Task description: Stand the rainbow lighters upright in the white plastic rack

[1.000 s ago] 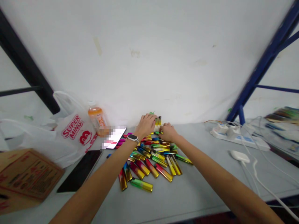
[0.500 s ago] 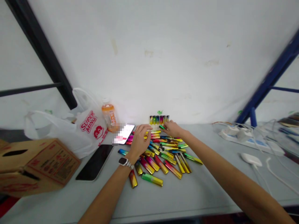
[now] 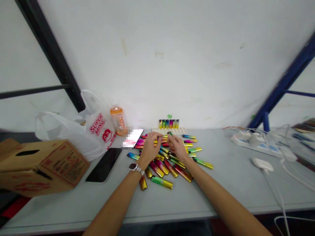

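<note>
At the centre of the frame, six metallic-coloured lighters [image 3: 169, 124] are seen standing upright in a single row, apparently seated along the back edge of a white perforated tray [image 3: 182, 130] set near the wall. That row can be judged as the finished part; in the stretch of tray visible to its right and in front, unfilled holes are shown, while the nearer part is covered by the hands. Far more is left than is done: a loose pile of lighters [image 3: 170, 167] is spread over the grey table [image 3: 197, 200] from the centre toward the lower middle of the frame, lying flat at mixed angles, with a green-and-gold lighter [image 3: 162, 182] at its near edge. An exact count is prevented by the overlap and by the hands. By the right hand [image 3: 176, 146], just in front of the tray, a green lighter [image 3: 169, 133] appears to be pinched in curled fingers, not yet stood in a hole. The left hand [image 3: 150, 146] is held with bent fingers over the left part of the pile; whether a lighter is gripped there cannot be told. The work is therefore judged to be at an early stage.
</note>
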Motion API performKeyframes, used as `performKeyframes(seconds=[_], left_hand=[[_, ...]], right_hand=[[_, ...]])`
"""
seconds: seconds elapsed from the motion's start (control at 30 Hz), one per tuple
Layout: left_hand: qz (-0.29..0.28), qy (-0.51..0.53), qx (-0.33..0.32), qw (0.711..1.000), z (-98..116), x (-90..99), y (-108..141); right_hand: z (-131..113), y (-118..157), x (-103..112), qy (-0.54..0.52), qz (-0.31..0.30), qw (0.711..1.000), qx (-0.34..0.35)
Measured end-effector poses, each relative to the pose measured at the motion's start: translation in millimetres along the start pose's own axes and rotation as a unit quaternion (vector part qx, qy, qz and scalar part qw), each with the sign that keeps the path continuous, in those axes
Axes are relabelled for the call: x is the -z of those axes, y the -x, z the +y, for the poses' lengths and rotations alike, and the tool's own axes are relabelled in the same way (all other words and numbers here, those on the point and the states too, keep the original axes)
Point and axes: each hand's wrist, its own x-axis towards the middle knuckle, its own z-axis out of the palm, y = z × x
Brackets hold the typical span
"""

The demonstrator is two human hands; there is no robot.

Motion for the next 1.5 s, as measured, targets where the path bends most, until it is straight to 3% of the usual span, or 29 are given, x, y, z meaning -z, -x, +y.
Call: performKeyframes(seconds=[0.17, 0.53, 0.8, 1.23, 1.5], left_hand=[[-0.007, 0.006, -0.001, 1.0, 1.4, -1.5, 1.7], [-0.022, 0.006, -0.004, 1.0, 2.0, -2.7, 2.5], [-0.031, 0.011, -0.005, 0.999, -0.2, -3.9, 3.2], [-0.037, 0.018, -0.005, 0.999, -0.4, -6.0, 3.4], [-0.035, 0.106, 0.041, 0.993, 17.3, -5.6, -3.4]], right_hand=[[5.9, 9.6, 4.8, 0.143, 0.069, 0.982, 0.099], [13.7, 6.8, 5.2, 0.202, 0.141, 0.965, 0.088], [10.1, 15.0, 2.9, 0.153, 0.092, 0.976, 0.123], [10.3, 8.7, 3.0, 0.219, 0.148, 0.961, 0.076], [7.1, 10.4, 0.5, 0.203, 0.109, 0.965, 0.122]])
